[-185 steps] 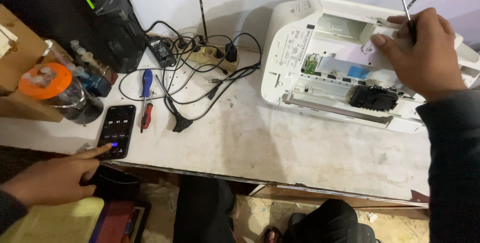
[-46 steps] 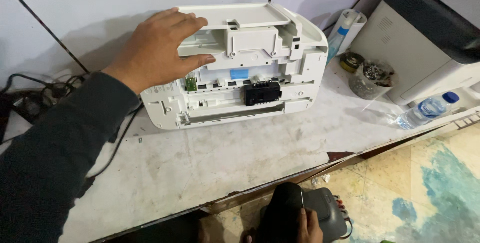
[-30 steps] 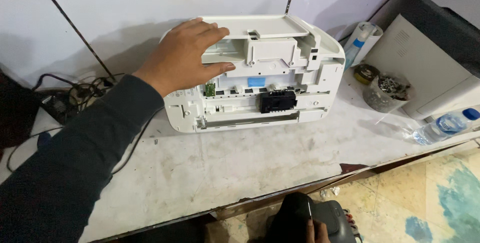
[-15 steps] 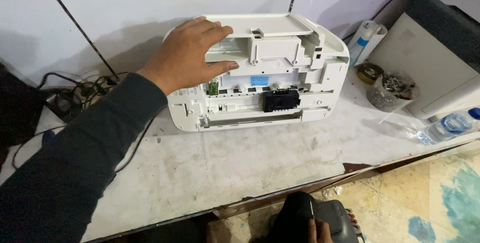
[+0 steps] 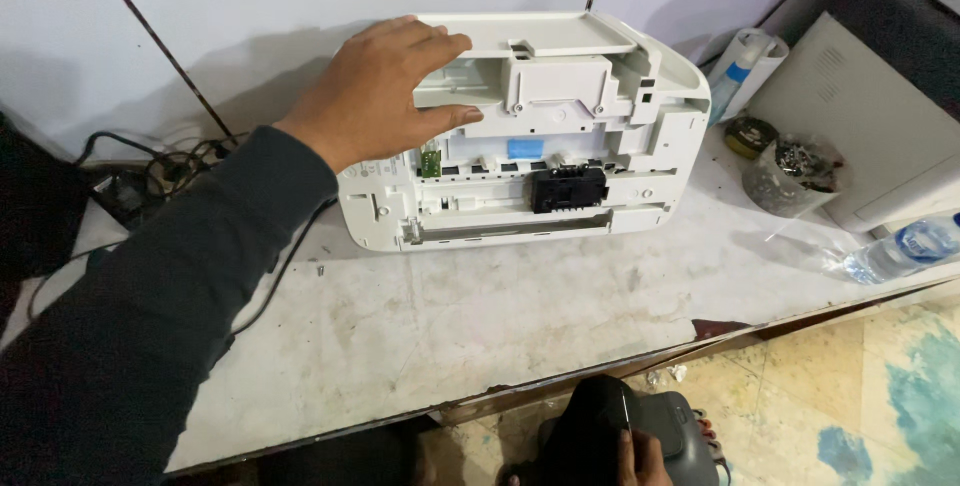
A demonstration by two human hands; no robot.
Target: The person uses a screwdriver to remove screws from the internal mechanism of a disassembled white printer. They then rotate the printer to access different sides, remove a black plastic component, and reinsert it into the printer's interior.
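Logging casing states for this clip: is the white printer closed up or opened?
Opened. The printer shows bare internals, a black cartridge carriage and a green circuit board; the left hand rests on it.

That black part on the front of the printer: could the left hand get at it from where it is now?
Probably yes. The left hand rests on the printer, upper left; the black part sits exposed on the open front, nothing covering it or lying between.

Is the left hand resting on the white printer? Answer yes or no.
Yes, the left hand lies flat on the upper left part of the white printer.
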